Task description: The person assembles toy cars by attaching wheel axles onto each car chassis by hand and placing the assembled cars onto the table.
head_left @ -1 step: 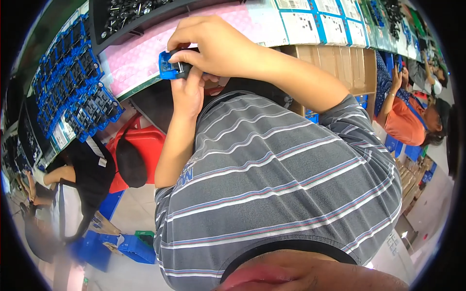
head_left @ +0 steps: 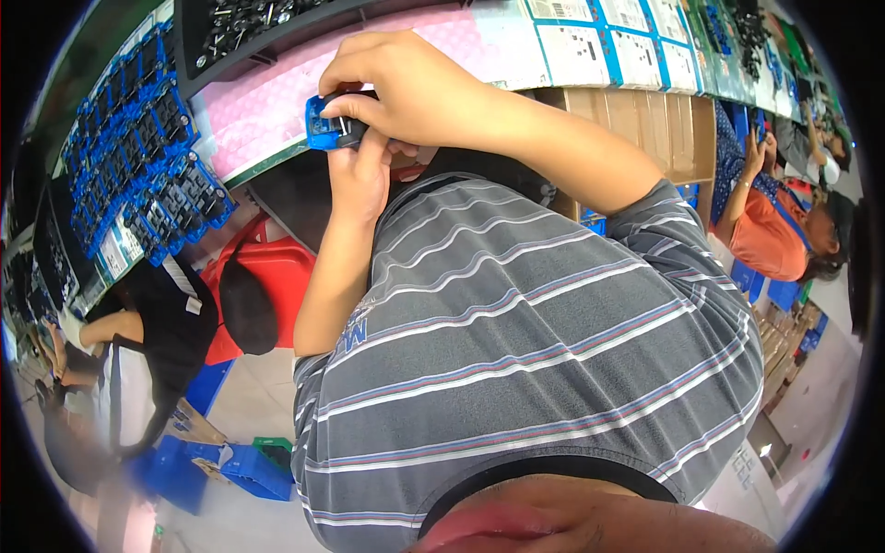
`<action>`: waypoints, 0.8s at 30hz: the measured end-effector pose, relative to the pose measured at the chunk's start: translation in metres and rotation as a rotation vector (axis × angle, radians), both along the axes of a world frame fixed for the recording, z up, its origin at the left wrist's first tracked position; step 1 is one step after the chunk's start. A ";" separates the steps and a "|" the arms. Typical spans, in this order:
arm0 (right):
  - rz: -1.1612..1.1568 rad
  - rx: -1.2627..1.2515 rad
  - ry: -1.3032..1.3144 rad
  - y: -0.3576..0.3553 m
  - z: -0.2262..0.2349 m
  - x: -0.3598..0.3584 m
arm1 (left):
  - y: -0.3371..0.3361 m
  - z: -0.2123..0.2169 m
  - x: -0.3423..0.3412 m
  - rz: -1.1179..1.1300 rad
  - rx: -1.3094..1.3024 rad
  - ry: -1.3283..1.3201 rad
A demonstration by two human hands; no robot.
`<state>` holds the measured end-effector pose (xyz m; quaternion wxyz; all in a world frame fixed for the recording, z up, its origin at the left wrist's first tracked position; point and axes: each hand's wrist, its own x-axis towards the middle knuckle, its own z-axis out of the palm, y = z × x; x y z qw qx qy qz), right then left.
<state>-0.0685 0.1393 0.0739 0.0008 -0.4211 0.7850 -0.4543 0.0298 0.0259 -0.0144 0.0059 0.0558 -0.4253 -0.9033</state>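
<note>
A small blue and black plastic part (head_left: 322, 124) with a shiny metal pin on it is held at the near edge of the bench. My right hand (head_left: 398, 88) reaches over it from above, thumb and fingers closed on its black side. From below, my left hand (head_left: 358, 180) grips the same part; some of its fingers are hidden behind the part and the right hand. The blue end sticks out to the left of my fingers. Pink bubble wrap (head_left: 249, 120) covers the bench just beyond.
A black tray of small metal pieces (head_left: 263, 28) stands at the back. Rows of similar blue and black parts (head_left: 143, 138) lie at the left. Blue-bordered sheets (head_left: 604, 46) and a cardboard box (head_left: 636, 129) are at the right. Other people sit on both sides; a red stool (head_left: 267, 286) is nearby.
</note>
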 end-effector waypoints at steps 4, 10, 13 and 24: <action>0.033 0.093 0.012 -0.009 -0.001 0.004 | 0.000 0.007 0.010 0.025 -0.030 -0.013; 0.047 0.052 0.078 -0.015 -0.005 0.014 | -0.005 0.004 0.024 -0.013 -0.106 -0.022; 0.059 0.025 0.028 -0.003 0.005 0.014 | -0.006 0.010 0.026 0.023 -0.024 -0.053; 0.083 0.150 -0.742 0.055 -0.019 0.026 | -0.016 0.024 0.025 0.033 -0.049 0.037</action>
